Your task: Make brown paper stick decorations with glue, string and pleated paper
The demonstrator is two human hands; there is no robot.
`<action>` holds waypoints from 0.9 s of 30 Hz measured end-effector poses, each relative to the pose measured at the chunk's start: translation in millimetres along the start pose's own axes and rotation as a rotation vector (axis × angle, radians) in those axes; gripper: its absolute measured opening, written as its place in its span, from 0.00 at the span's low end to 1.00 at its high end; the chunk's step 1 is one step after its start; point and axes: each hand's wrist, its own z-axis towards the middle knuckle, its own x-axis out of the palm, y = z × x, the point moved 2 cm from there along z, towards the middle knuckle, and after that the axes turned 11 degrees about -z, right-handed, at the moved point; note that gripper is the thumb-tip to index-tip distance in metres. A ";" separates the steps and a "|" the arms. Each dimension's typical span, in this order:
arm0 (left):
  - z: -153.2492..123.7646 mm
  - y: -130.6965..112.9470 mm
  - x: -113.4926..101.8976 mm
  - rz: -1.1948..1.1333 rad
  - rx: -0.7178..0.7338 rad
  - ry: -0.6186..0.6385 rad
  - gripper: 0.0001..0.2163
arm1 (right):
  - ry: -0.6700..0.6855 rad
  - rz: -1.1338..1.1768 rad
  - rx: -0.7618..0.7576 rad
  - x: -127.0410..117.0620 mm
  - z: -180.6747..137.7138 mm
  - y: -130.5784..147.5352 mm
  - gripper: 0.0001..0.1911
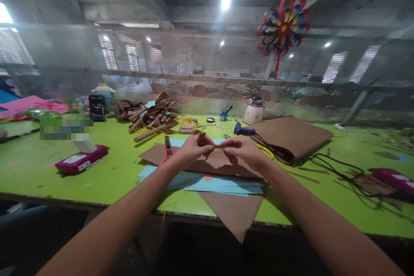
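Note:
My left hand [196, 147] and my right hand [242, 148] meet above the middle of the table. Thumbs and fingers of both pinch a folded piece of brown paper [221, 146] that stretches between them. Beneath lies a larger brown paper sheet [226, 167], shaded by the hands. Light blue paper sheets [226, 186] are layered under it, and a brown paper corner [236, 211] hangs over the front edge. Left of my left hand rests an orange-handled cutting tool [167, 148]. A yellow handle [267, 152] shows partly behind my right wrist.
Behind my right hand lies a blue glue gun [243, 130], near folded brown paper [296, 136] and a black cord [343, 158]. Rolled brown paper [155, 116] is heaped at back left. A magenta tissue pack [80, 163] sits left; a white jar [254, 112] stands behind.

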 end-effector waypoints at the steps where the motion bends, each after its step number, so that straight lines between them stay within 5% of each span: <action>1: -0.1 -1.0 0.3 -0.012 0.011 0.002 0.11 | -0.012 0.029 0.007 0.5 0.3 -1.5 0.15; 8: -1.5 -3.3 -0.8 0.081 -0.020 0.020 0.10 | -0.063 -0.015 -0.006 3.5 0.8 -3.6 0.12; 14: -2.6 -4.2 -4.5 0.343 -0.111 0.025 0.17 | -0.116 -0.313 -0.236 9.0 -1.0 6.9 0.10; 19: -6.3 -8.4 -2.3 0.279 -0.118 0.184 0.17 | -0.161 -0.445 -0.313 11.4 -3.1 12.2 0.10; 27: -6.7 -4.1 -0.9 0.269 -0.062 0.239 0.17 | -0.142 -0.257 -0.174 9.2 -4.1 7.8 0.11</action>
